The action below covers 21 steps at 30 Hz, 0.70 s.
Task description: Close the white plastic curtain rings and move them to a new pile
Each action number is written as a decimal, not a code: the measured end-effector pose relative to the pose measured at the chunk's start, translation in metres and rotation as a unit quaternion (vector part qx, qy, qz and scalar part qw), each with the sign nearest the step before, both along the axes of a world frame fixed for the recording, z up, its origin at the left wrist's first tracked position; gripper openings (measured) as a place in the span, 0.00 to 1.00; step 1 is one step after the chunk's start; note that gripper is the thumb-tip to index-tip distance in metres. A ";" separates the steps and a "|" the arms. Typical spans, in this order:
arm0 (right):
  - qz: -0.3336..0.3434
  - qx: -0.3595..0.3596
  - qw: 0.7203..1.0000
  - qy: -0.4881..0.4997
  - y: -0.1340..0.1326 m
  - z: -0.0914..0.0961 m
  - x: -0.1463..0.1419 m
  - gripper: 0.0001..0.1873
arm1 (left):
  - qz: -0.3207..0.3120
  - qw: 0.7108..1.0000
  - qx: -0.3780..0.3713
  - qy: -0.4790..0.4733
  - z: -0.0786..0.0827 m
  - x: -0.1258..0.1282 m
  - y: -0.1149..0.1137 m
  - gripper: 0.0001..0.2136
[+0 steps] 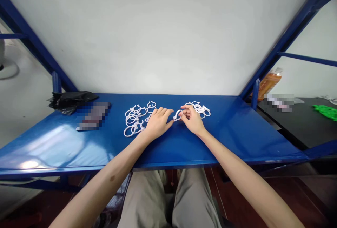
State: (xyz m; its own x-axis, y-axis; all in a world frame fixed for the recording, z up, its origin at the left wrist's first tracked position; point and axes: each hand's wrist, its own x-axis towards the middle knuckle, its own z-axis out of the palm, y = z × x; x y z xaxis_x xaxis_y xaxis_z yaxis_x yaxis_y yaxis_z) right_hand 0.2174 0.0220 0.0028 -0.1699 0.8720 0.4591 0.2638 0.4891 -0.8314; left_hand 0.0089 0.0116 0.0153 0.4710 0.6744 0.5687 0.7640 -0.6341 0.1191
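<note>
Pinched in the fingers of my right hand (193, 118) is a white plastic ring (178, 114) that looks like a shower curtain ring, held just above the table. My left hand (158, 122) lies to its left, fingers stretched out and thumb apart, with the thumb tip close to the ring; I cannot tell whether they touch. A loose group of similar white rings (133, 119) with small knobbed ends spreads left of my left hand, some partly hidden by it. Behind my right hand lies a smaller pile of white rings (202, 108), overlapping each other.
The blue table (168, 151) meets a pale wall (163, 38) at the back. On the left are a black plastic bag (71, 100) and a blurred flat dark object (94, 115). A dark side surface (295, 119) at right holds an orange pouch (270, 82) and green material (326, 111).
</note>
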 end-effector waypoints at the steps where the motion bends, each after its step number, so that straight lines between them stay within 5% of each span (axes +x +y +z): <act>1: 0.001 -0.002 1.000 -0.004 -0.001 0.001 0.000 0.14 | 0.002 1.000 0.010 0.002 0.000 0.001 0.000 0.11; 11: -0.065 -0.010 0.991 -0.116 -0.004 0.005 0.001 0.10 | -0.063 0.997 0.004 -0.032 0.004 0.004 -0.009 0.13; 21: -0.077 0.034 0.978 -0.193 -0.005 0.006 -0.001 0.11 | -0.033 0.997 0.068 0.019 0.002 0.005 -0.004 0.07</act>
